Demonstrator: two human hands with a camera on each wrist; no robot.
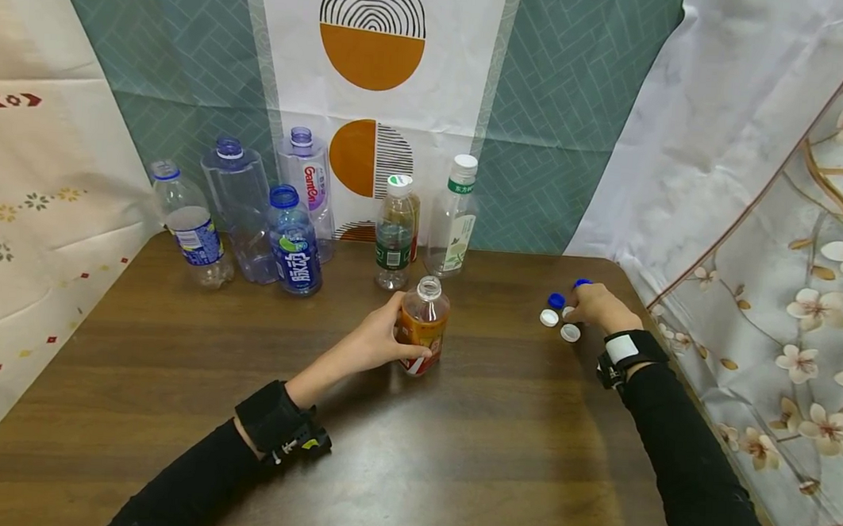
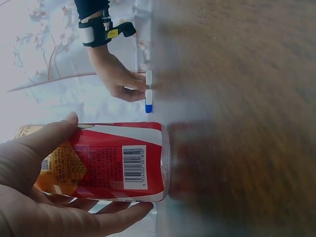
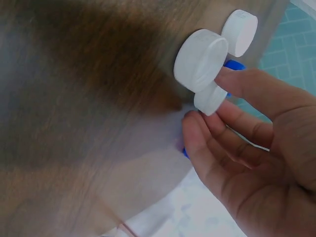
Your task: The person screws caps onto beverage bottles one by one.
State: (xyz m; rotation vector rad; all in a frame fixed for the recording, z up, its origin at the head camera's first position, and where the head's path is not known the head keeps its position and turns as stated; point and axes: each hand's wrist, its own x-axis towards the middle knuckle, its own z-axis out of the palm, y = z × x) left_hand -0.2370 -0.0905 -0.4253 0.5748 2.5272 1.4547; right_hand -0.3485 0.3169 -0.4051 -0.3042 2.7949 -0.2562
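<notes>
My left hand (image 1: 387, 333) grips an uncapped, clear bottle with an orange and red label (image 1: 421, 330), standing upright on the table. In the left wrist view, thumb and fingers wrap around this bottle (image 2: 118, 163), its barcode facing the camera. At the table's right side, my right hand (image 1: 600, 306) is down among several bottle caps. Seen from the right wrist, a small white cap (image 3: 210, 98) sits pinched between thumb and fingertips. A larger white cap (image 3: 200, 59) and another white cap (image 3: 240, 32) lie beside it. Blue caps (image 1: 556, 301) are close by, one partly behind the hand.
Uncapped bottles stand at the back left: a clear one with a blue label (image 1: 197, 239), a blue one (image 1: 294, 244) and two tall ones. White-capped bottles (image 1: 394, 238) (image 1: 454, 225) stand at back centre. Patterned cloths (image 1: 580, 104) hang behind the wooden table (image 1: 454, 455).
</notes>
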